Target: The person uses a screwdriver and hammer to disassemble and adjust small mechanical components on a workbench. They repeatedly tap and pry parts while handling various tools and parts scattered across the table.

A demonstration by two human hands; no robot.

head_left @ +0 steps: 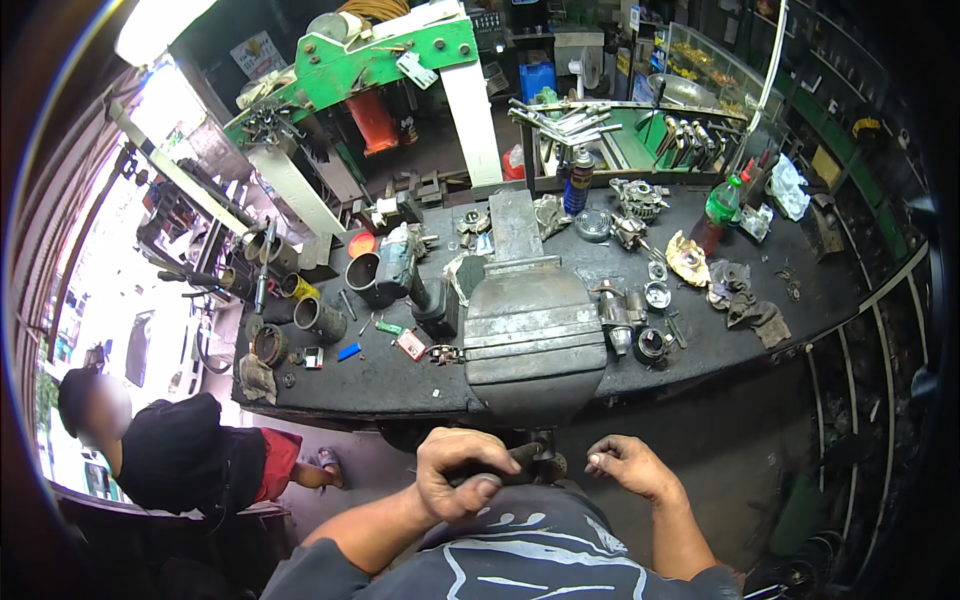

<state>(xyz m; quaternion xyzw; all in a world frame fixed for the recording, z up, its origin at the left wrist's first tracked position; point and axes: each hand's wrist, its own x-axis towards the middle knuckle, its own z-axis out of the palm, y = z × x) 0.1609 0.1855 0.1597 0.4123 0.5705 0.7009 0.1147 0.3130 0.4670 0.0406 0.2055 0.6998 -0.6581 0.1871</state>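
In front of my body, just off the bench's near edge, my left hand is closed, its fingers curled and its thumb toward the right. A dark, rounded metal part shows at its fingertips; its kind is hard to make out. My right hand hangs apart to the right, fingers bent toward the thumb; whatever may be between them is hidden. Beyond both hands stands a large grey bench vise. A starter motor lies right of its jaws, with round metal parts near it.
The dark workbench holds metal cylinders, a spray can, a green-labelled bottle, rags and a blue lighter. Wrenches fill a rack behind. A person is at the left; a green-and-white press frame rises behind.
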